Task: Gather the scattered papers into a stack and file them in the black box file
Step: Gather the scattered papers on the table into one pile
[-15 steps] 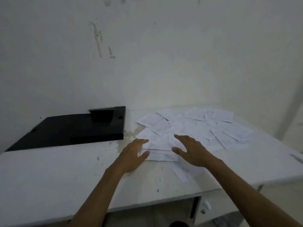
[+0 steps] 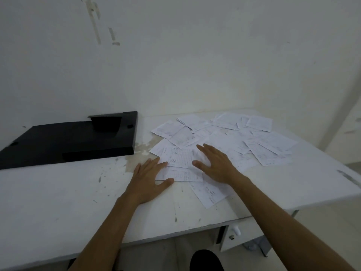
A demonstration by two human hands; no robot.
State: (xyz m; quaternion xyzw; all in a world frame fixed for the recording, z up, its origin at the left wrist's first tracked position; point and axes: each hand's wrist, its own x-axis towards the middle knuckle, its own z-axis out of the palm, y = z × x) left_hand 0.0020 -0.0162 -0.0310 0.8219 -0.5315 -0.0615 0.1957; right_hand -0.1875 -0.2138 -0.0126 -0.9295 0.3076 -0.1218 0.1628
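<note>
My left hand [image 2: 149,179] and right hand [image 2: 215,163], fingers spread flat, rest on scattered papers [image 2: 230,139] beside the black box file [image 2: 64,139].

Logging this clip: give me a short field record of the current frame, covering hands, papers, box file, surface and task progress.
left hand: flat, fingers straight, on the near-left edge of the papers
right hand: flat, fingers spread, on the papers
papers: loose, overlapping, spread over the right half of the table
black box file: lying flat, left of the papers, closed, apart from both hands
table: white, scuffed, against a wall
progress: no stack yet, nothing filed
</note>
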